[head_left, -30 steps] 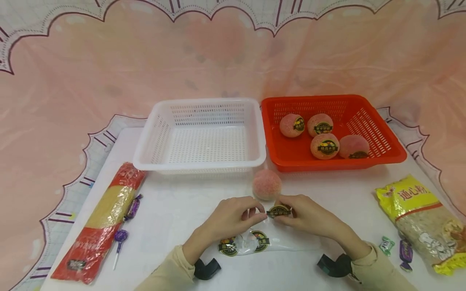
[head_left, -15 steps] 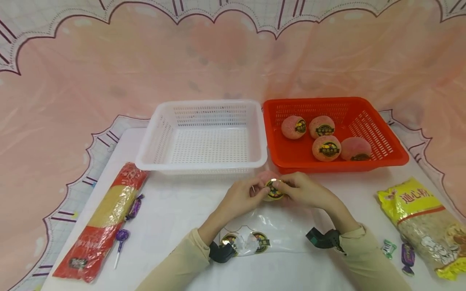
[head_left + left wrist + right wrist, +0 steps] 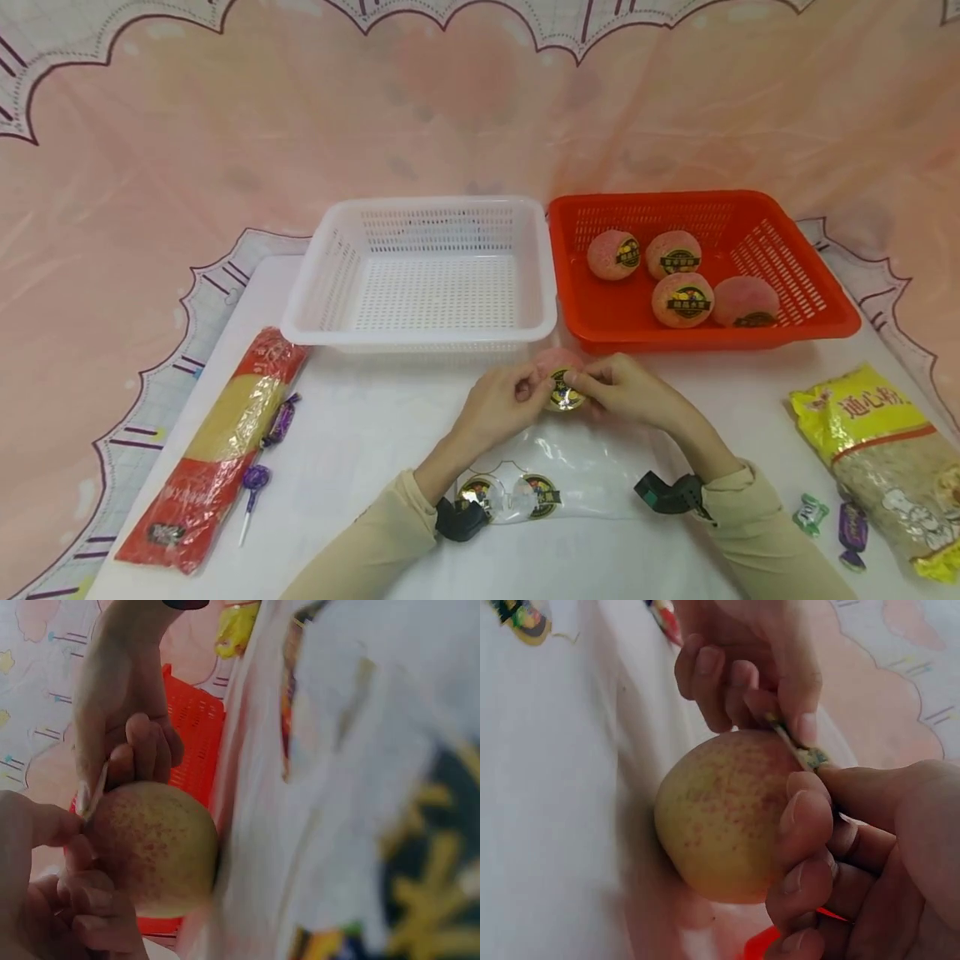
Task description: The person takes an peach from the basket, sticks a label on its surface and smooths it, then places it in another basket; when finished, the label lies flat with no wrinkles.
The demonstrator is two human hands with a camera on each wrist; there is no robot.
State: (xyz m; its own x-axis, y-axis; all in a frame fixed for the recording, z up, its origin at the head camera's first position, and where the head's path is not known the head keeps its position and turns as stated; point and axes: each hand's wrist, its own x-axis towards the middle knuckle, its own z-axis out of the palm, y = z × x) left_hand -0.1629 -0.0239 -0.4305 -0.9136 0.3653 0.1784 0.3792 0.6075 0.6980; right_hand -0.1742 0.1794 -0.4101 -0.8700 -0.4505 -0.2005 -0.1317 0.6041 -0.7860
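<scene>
A pink-yellow peach (image 3: 557,358) rests on the white table just in front of the baskets. Against its near side is a round black-and-gold sticker (image 3: 566,390), seen edge-on in the right wrist view as a thin strip (image 3: 802,754). My left hand (image 3: 497,402) pinches the sticker's left edge, its other fingers curled beside the peach (image 3: 161,847). From the other side my right hand (image 3: 636,395) pinches the same sticker with the thumb on its face, its fingers along the peach. Below both hands lies a clear plastic sheet (image 3: 592,479) bearing two more stickers (image 3: 542,496).
A white basket (image 3: 420,340) and a red basket (image 3: 675,340) holding several stickered peaches (image 3: 682,300) stand behind. Left are a red-yellow noodle packet (image 3: 217,450), a purple candy (image 3: 281,421) and a lollipop (image 3: 256,477). Right are a yellow pasta bag (image 3: 888,467) and two candies (image 3: 852,533).
Both hands have moved forward from above the plastic sheet to the peach, bringing the sticker against it. Earlier only the right hand held the sticker; now both do.
</scene>
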